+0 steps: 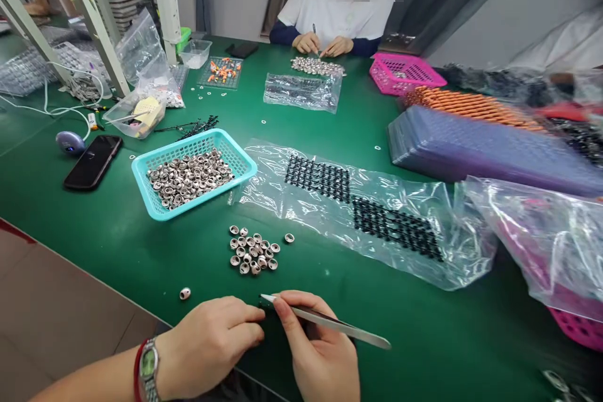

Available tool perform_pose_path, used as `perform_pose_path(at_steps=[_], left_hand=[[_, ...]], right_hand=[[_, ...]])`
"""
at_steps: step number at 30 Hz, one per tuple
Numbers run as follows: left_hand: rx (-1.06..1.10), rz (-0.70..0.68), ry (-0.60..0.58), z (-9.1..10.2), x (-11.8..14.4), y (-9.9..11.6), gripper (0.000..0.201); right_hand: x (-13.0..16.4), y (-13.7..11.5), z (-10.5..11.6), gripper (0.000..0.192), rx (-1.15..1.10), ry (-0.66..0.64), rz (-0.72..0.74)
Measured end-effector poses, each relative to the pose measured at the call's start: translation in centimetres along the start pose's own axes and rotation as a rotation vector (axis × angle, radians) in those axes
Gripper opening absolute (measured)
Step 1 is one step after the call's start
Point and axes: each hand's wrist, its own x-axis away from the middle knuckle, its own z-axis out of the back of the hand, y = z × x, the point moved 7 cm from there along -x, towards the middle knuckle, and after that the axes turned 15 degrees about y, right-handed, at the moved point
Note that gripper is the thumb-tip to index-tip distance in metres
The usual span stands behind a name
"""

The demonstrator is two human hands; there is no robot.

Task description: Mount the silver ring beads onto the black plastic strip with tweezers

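Spreading across the frame, a green-covered bench point(117, 226) carries small parts under plain light walls and a dark curtain. At far left, white frame legs point(97, 25) stand among cables, with a black phone point(93, 162) lying flat near the bench edge. Just right of it, a turquoise basket point(155, 207) holds a heap of small metal rings, and a loose cluster of metal rings point(253, 251) lies on the cloth in front of it; one stray ring point(185, 293) sits apart near the edge. At the near edge, the left hand point(211, 342), a watch on its wrist, is pinched closed on a small dark part that cannot be made out. Touching it fingertip to fingertip, the right hand point(320, 352) grips metal tweezers point(325, 321), their tip pointing left at that part. Beyond, a clear plastic bag point(377, 201) shows rows of black pieces. Across the bench, a seated person in a white shirt point(336, 3) works over more rings. At right lie a pink basket point(405, 72) and stacked purple trays point(471, 144).
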Motion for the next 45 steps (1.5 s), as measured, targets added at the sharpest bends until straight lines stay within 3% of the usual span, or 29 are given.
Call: perform_pose_path(at_steps=[5,8,14,19,22,24,28,32,37,42,45], left_hand=[[-0.012,0.111,0.156,5.0,1.6,-2.0,0.026],[-0.115,0.125,0.22,6.3,2.7,-3.1,0.024],[-0.023,0.171,0.218,6.1,3.2,-3.8,0.027],[0.147,0.244,0.016,4.2,0.1,-4.8,0.034],[0.162,0.217,-0.034,3.5,-1.8,-4.8,0.035],[0.103,0.251,-0.024,3.9,-2.3,-5.0,0.031],[-0.133,0.492,-0.047,5.2,-1.5,-6.8,0.016],[-0.122,0.563,-0.043,4.4,-1.7,-7.7,0.015],[-0.054,0.548,-0.033,2.7,-2.2,-6.2,0.013],[-0.054,0.495,-0.204,1.9,0.1,-3.5,0.017],[-0.039,0.564,-0.235,1.4,1.0,-3.1,0.014]], right_hand=[[-0.1,1.2,0.8,0.044,0.028,-0.001,-0.12],[0.0,1.6,1.0,0.047,0.032,-0.002,-0.145],[-0.1,1.5,1.0,0.046,-0.012,0.026,-0.149],[-0.2,0.6,0.9,0.045,-0.07,0.073,-0.124],[-0.1,0.3,1.3,0.046,-0.117,0.138,-0.094],[0.0,0.6,1.4,0.041,-0.145,0.127,-0.077],[0.1,1.9,1.4,0.035,-0.176,0.066,-0.115],[0.2,3.0,1.3,0.037,-0.171,0.008,-0.208],[0.1,1.6,2.3,0.031,-0.27,0.054,-0.116],[0.1,0.8,3.6,0.02,-0.292,0.041,0.001],[0.2,0.9,4.1,0.015,-0.249,0.026,0.05]])
